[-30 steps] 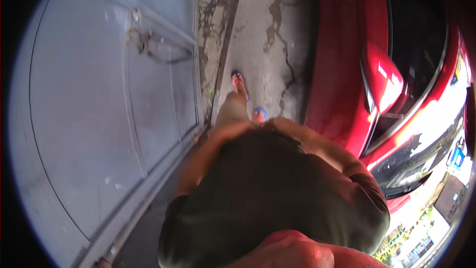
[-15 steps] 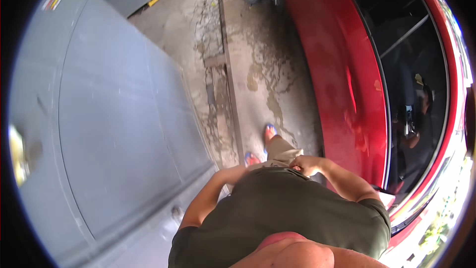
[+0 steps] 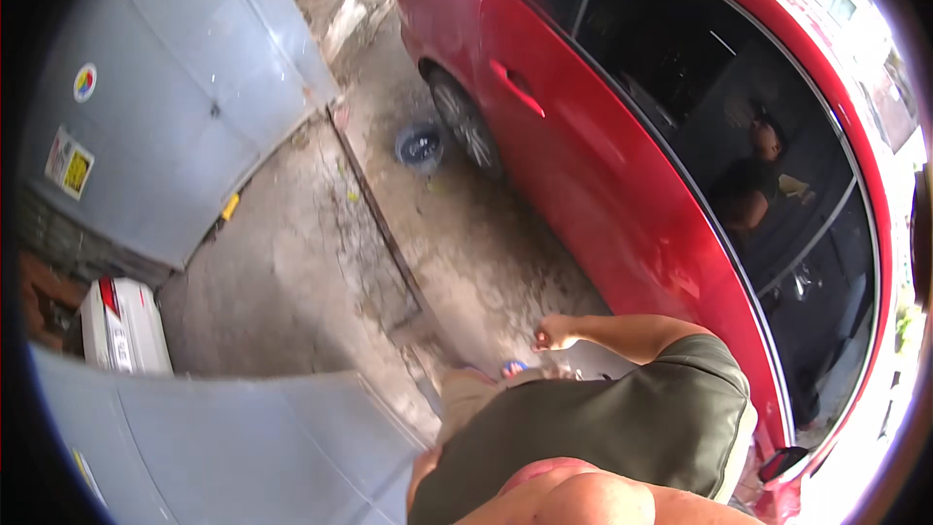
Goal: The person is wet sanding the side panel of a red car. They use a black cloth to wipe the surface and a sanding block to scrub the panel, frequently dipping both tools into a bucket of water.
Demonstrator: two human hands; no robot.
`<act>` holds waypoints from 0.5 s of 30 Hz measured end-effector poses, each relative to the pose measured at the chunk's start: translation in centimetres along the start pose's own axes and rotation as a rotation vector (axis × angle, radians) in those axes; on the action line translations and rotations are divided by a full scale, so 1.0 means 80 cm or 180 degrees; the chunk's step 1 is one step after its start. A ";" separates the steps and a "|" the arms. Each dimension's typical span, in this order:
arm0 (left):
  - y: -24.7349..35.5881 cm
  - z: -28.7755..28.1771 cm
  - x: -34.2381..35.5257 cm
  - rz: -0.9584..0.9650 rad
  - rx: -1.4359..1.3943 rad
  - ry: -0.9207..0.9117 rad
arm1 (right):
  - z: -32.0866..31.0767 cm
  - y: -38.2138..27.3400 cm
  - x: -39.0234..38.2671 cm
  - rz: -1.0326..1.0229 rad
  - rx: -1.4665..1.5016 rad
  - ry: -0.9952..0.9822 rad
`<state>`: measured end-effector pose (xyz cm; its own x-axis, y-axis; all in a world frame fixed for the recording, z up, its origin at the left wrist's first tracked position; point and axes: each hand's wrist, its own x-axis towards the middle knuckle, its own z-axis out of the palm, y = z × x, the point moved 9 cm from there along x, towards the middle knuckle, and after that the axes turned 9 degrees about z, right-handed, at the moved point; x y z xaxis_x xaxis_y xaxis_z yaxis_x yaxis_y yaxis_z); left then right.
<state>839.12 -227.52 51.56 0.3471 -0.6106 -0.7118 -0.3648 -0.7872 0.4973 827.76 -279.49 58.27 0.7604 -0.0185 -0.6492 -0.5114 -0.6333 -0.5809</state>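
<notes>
My right hand (image 3: 554,332) hangs in front of my body with its fingers curled into a loose fist, and nothing shows sticking out of it. It is beside the red car (image 3: 603,175) but apart from its door. Only a bit of my left arm (image 3: 421,472) appears at my left side; the hand itself is hidden. On the wet concrete ahead, a dark bucket (image 3: 420,146) with liquid in it stands next to the car's rear wheel (image 3: 465,122).
Grey metal gate panels (image 3: 194,68) stand on the left, one with stickers. Another panel (image 3: 253,437) is close to my left side. Between them shows a white vehicle's corner (image 3: 124,326) with a red lamp. A narrow groove (image 3: 374,209) runs along the concrete floor.
I have moved forward and the view has turned, bringing the bucket and rear wheel nearer. My right hand has come away from my shorts. My left forearm has mostly dropped out of sight.
</notes>
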 end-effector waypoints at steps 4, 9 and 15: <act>-0.043 -0.119 0.087 -0.0394 -0.0374 0.0077 | -0.420 -0.126 0.022 -0.0885 -0.0670 0.3121; -0.087 -0.324 0.159 0.0262 0.0413 -0.0190 | -0.801 -0.149 -0.233 0.0047 -0.1472 0.6708; -0.101 -0.725 0.250 -0.0398 -0.0249 0.1294 | -0.991 0.023 -0.506 0.3152 -0.1610 0.7104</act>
<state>899.13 -238.38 62.07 0.7023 -0.4824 -0.5234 -0.2372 -0.8519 0.4669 827.74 -341.25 122.40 -0.2313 -0.4617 0.8563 -0.9658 0.0030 -0.2593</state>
